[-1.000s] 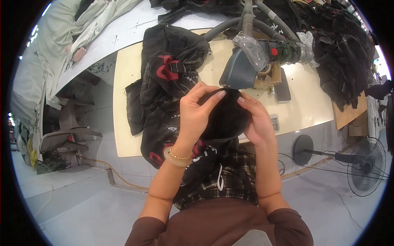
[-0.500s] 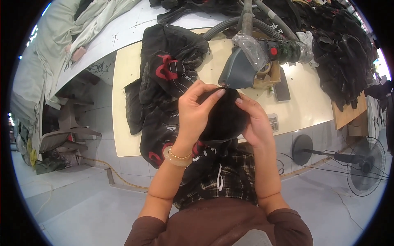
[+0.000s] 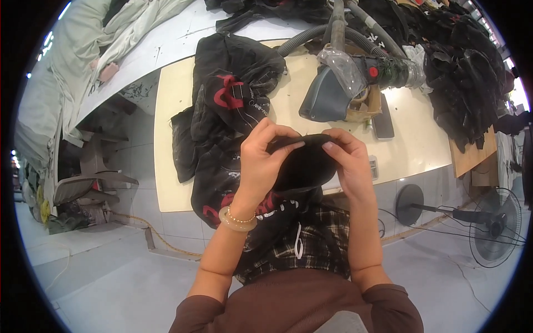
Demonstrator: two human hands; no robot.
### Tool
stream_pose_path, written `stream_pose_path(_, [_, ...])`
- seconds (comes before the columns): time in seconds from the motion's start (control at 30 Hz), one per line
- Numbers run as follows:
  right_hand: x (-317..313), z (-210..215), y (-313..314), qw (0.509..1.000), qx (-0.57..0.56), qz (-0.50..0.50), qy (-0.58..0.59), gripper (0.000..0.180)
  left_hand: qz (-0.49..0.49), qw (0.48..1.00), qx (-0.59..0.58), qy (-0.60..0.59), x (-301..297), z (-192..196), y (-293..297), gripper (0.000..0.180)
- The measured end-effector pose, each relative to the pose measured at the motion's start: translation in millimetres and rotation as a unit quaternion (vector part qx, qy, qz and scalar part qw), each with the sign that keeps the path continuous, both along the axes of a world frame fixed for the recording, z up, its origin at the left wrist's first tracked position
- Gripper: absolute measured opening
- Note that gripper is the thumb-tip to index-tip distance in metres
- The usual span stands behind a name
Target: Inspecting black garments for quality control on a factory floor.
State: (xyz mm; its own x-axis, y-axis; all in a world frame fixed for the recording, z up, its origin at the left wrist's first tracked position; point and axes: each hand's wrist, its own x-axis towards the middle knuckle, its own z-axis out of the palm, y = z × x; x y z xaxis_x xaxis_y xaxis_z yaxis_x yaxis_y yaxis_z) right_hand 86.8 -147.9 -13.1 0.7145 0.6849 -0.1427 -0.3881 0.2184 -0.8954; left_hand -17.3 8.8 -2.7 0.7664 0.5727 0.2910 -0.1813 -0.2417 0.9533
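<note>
A small black fabric piece [image 3: 302,164] is held up in the air above the near edge of the tabletop [image 3: 411,139], between the person's chest and the work surface, apparently so its upper rim can be worked with the fingertips. The left hand [image 3: 264,161] pinches that rim from the left, thumb and fingers closed on the cloth; the right hand [image 3: 347,161] grips it from the right in the same way. Just beside the left hand, a heap of black garments with red print [image 3: 227,111] drapes over the tabletop's front edge, within reach. Behind, a grey hose-fed machine head [image 3: 333,94] sits on the tabletop, and a floor fan [image 3: 491,227] stands well apart at the right.
</note>
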Motion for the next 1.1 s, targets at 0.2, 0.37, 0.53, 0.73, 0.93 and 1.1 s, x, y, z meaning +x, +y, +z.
stream_pose_path(0.2, [-1.3, 3.3, -2.6, 1.000, -0.009, 0.005, -0.029, 0.022, 0.006, 1.000, 0.008, 0.017, -1.1, 0.2, 1.7, 0.015])
stream_pose_path(0.37, [-1.1, 6.8, 5.0, 1.000, 0.016, -0.004, 0.011, 0.020, 0.022, 0.995, -0.099, -0.001, 10.2, 2.7, -3.2, 0.011])
stream_pose_path(0.53, [-0.4, 9.1, 10.4, 0.999, 0.036, -0.015, 0.032, 0.019, 0.045, 0.991, -0.125, 0.007, 16.0, 4.3, -4.9, 0.009])
stream_pose_path(0.73, [1.0, 11.0, 11.7, 0.998, 0.053, -0.025, 0.031, 0.020, 0.057, 0.989, -0.133, -0.016, 20.7, 4.5, -8.0, 0.010])
stream_pose_path(0.93, [1.6, 12.2, 8.4, 0.998, 0.057, -0.015, 0.036, 0.020, 0.062, 0.991, -0.120, 0.009, 18.1, 8.6, -12.6, 0.010])
stream_pose_path(1.1, [1.6, 13.8, 8.1, 0.997, 0.055, -0.018, 0.043, 0.019, 0.066, 0.989, -0.129, -0.004, 16.7, 13.7, -17.1, 0.012])
